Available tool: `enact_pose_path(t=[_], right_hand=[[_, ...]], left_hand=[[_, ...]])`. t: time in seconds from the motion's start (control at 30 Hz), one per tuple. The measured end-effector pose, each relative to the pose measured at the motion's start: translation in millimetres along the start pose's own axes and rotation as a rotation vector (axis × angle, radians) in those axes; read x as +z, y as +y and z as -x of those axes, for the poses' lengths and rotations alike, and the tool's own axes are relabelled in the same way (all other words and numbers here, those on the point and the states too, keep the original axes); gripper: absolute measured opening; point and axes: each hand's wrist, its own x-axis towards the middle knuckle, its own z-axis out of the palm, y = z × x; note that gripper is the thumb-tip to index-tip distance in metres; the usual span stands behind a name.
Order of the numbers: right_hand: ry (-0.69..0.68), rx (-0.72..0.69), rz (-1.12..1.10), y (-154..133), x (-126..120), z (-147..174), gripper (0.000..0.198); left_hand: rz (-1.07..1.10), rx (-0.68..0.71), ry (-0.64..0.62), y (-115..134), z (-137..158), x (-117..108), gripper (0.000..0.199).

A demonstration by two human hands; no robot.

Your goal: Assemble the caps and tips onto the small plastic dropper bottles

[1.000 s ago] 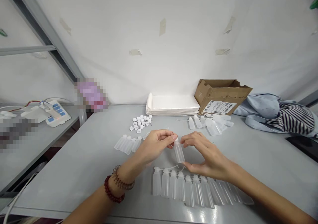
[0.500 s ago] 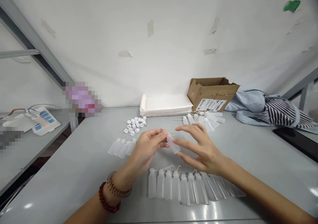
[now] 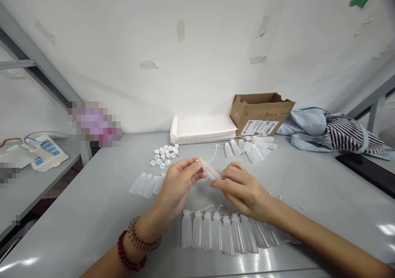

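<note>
Between my two hands a small translucent plastic bottle (image 3: 211, 171) is held tilted above the grey table. My left hand (image 3: 182, 181) pinches its neck end with thumb and fingers, and a thin white strap sticks up there. At the bottle's base, my right hand (image 3: 242, 187) has its fingers closed on the lower end. A row of similar bottles (image 3: 216, 232) with thin straps at their necks lies below my hands, partly covered by my right forearm. Left of my left hand lie several capless-looking bottles (image 3: 146, 184), partly hidden. Behind them is a cluster of small white caps (image 3: 165, 154).
White padded envelopes (image 3: 203, 130) are stacked against the wall beside an open cardboard box (image 3: 262, 113). In front of the box lies a pile of more bottles (image 3: 254, 149). To the right are a striped and blue cloth bundle (image 3: 342, 132) and a black phone-like object (image 3: 367, 175).
My right hand has closed from spread fingers onto the bottle's base. The bottle now lies flatter, and its strap shows above it. The view has shifted slightly.
</note>
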Motion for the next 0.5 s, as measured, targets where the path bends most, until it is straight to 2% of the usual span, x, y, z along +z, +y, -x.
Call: enact_pose_path(t=[0.17,0.37,0.5], right_hand=[[-0.019,0.082,-0.196,0.0,-15.5,-5.2,0.027],[0.002,0.161,-0.271,9.4,-22.8,-4.5,0.021],[0.006,0.328,-0.467,11.6,-23.3,-3.7,0.014]], left_hand=[[0.003,-0.043,-0.012,-0.3,3.1,2.6,0.017],[-0.075,-0.078,-0.055,-1.1,7.1,4.4,0.021],[-0.186,-0.074,-0.074,-3.4,6.9,3.4,0.021]])
